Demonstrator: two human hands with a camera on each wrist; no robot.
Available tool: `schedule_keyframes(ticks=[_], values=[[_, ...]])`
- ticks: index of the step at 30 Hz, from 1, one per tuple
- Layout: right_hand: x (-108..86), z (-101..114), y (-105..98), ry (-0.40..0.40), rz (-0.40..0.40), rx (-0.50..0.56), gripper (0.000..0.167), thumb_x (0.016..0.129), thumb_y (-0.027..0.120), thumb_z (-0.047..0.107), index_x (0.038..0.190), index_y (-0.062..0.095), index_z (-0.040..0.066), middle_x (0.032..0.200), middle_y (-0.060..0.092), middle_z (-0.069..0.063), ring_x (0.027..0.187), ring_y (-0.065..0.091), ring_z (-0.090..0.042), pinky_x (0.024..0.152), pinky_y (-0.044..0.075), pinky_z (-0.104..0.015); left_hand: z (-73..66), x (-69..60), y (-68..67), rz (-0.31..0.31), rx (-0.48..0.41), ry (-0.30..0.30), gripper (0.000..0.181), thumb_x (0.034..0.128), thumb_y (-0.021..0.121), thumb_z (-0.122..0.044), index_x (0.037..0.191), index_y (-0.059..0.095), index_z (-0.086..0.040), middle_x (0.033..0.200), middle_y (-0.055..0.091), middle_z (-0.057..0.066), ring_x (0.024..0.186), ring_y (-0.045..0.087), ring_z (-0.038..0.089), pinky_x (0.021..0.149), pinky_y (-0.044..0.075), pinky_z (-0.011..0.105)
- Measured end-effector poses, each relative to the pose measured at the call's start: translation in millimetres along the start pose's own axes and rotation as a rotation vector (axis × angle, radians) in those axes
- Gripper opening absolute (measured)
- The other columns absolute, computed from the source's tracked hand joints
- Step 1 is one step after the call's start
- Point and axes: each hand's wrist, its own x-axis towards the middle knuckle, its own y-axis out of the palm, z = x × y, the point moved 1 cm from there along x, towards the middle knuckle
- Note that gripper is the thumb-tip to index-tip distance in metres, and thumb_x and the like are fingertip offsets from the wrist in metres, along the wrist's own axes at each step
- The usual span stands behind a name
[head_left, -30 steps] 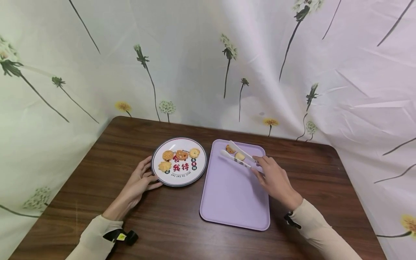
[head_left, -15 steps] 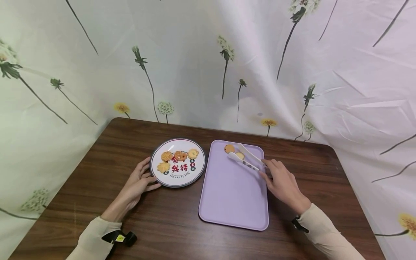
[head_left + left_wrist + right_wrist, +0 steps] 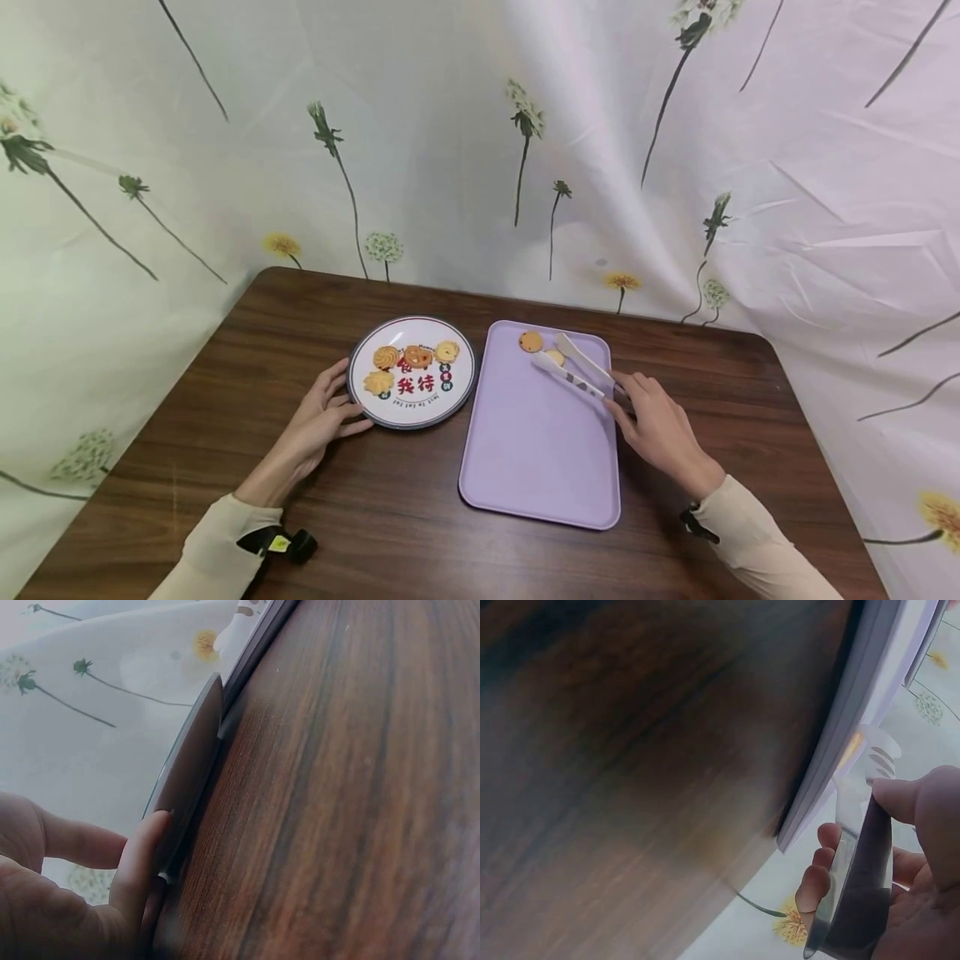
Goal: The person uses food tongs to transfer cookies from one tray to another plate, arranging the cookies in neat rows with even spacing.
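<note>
My left hand (image 3: 315, 421) holds the left rim of a white plate (image 3: 442, 407) with dark edging and red lettering. Several cookies lie on it, one of them pretzel-shaped (image 3: 417, 357). In the left wrist view, the thumb (image 3: 148, 834) is against the plate's side (image 3: 184, 761). My right hand (image 3: 660, 429) grips white tongs (image 3: 573, 377) with dark spots, their arms spread apart over a lilac tray (image 3: 540, 467). A pale cookie (image 3: 556, 356) lies between the tong arms, partly hidden. Left of the tips is a round speckled cookie (image 3: 531, 342). Fingers partly wrap the tongs (image 3: 862, 877) in the right wrist view.
Plate and tray stand side by side on a dark wooden table (image 3: 390, 517). A pale curtain (image 3: 450, 150) with a dandelion print hangs behind the table and at both sides.
The right hand and tongs have shifted to the right, leaving the speckled cookie outside the tong arms, in full view. The left hand and plate have stayed in place.
</note>
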Motion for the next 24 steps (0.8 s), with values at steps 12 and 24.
schedule_keyframes(ticks=[12,24], values=[[-1.6,-0.8,1.0,-0.008,-0.001,-0.008,0.043,0.099,0.072,0.026,0.138,0.065,0.009,0.104,0.068,-0.008,0.091,0.060,-0.023,0.064,0.056,-0.042,0.7,1.8,-0.8,0.001,0.005,0.006,0.085,0.1027,0.043,0.010,0.169,-0.005,-0.014,0.175,0.003,0.022,0.135,0.049,0.033,0.094,0.064,0.027],[-1.1,-0.7,2.0,-0.067,-0.072,-0.034,0.039,0.097,0.075,0.020,0.132,0.067,0.006,0.097,0.067,-0.008,0.085,0.059,-0.023,0.060,0.055,-0.041,1.1,0.9,-0.1,0.006,-0.017,0.005,0.086,0.1027,0.042,0.011,0.169,-0.007,-0.015,0.175,0.003,0.022,0.148,0.035,0.041,0.093,0.065,0.026]])
